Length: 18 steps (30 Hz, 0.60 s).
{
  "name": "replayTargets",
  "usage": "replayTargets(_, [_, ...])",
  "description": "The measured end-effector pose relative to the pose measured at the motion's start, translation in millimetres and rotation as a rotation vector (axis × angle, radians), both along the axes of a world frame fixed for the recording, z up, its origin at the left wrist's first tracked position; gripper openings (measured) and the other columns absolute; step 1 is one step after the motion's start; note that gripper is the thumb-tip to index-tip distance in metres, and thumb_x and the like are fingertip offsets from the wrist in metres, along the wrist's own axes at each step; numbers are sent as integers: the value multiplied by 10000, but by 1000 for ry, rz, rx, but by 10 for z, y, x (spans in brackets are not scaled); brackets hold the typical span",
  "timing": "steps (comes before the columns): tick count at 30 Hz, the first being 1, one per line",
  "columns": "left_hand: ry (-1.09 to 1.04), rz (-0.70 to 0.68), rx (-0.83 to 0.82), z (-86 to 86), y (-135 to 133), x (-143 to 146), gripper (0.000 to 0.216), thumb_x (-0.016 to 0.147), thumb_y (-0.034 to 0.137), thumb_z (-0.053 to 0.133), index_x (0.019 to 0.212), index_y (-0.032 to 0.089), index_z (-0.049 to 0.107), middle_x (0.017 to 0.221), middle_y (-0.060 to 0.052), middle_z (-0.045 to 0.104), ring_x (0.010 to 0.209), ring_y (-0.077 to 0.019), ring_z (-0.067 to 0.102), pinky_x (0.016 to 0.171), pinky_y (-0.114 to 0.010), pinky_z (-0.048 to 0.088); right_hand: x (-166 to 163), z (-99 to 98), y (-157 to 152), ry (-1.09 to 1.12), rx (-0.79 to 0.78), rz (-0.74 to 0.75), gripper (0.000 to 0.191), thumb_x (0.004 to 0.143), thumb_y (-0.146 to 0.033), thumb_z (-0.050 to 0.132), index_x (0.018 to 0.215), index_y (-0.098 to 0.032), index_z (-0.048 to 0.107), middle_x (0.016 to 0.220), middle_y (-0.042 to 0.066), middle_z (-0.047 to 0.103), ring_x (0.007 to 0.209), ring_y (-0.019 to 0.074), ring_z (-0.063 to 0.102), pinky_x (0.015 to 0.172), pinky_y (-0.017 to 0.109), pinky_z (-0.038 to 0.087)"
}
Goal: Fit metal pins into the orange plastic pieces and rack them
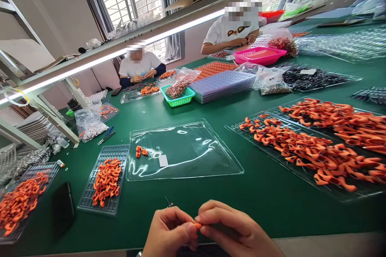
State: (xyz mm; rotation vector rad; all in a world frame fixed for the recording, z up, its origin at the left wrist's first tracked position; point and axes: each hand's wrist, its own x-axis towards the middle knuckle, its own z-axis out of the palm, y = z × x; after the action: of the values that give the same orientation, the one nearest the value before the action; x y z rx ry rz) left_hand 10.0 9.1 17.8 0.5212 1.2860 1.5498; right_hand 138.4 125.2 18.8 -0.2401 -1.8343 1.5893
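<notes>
At the table's near edge, my left hand (173, 231) and my right hand (232, 225) meet, fingertips pinched together. Between them is a small orange plastic piece (198, 225), mostly covered by the fingers. A thin dark wire with a small tip (171, 204) shows just above my left hand. Beyond the hands lies a clear plastic tray (193, 152) with a few curved orange pieces (141, 151) and a white label (163, 161). Left of it, a ribbed tray (102, 207) bears a heap of curved orange pieces (107, 180).
Large trays of orange pieces (319, 148) lie at right. A dark phone-like slab (62, 209) rests at left. Farther back are a green basket (178, 102), stacked trays (223, 84), a pink basket (259, 55) and two people working (140, 66). A lit shelf crosses overhead.
</notes>
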Motion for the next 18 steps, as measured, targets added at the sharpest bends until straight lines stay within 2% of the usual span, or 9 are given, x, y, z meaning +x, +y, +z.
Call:
replayTargets(5, [22,-27,-37,-20,-22,-32,340,668,447,839,691,127,727,534,-16,628,487,-93,525,533,-220,439,-33,-129,11,-33,-1,18,112,902,-316,666,848,-256,743,786,12,701,706,161,701,631,196,577])
replayTargets(8, [292,74,-137,44,-119,-241,370,705,498,787,764,135,749,617,-50,688,566,-151,609,577,-258,493,-77,-271,83,-140,57,-25,138,896,-310,659,1005,-256,725,882,29,733,778,187,717,706,250,596])
replayTargets(10, [532,226,-198,133,-236,-511,377,738,515,743,843,154,752,712,-65,731,669,-201,661,634,-288,520,-127,-360,125,-228,157,-60,153,909,-290,624,1026,-247,712,926,41,735,798,198,713,713,280,595])
replayTargets(12, [659,355,-231,240,-379,-853,362,737,510,733,887,180,735,814,-56,749,788,-227,673,715,-302,524,-195,-426,129,-273,280,-59,153,933,-260,560,970,-239,707,916,46,718,779,197,701,680,291,589])
replayTargets(14, [827,456,-312,337,-524,-1206,384,711,532,718,870,182,724,826,-57,747,768,-236,665,704,-319,526,-277,-467,88,-313,401,-42,160,932,-205,534,931,-236,690,884,39,691,756,187,688,655,286,584])
replayTargets(15, [1008,499,-399,376,-589,-1368,404,724,565,666,861,188,719,794,-48,738,721,-230,661,673,-324,530,-320,-482,54,-335,466,-49,143,919,-180,544,911,-233,677,868,33,678,746,185,681,650,286,584])
replayTargets(18, [1251,571,-519,442,-730,-1734,376,717,553,620,805,200,716,792,-51,712,724,-244,644,722,-375,531,-436,-526,-52,-376,624,-106,82,874,-150,598,836,-217,629,822,26,646,723,201,665,627,317,587])
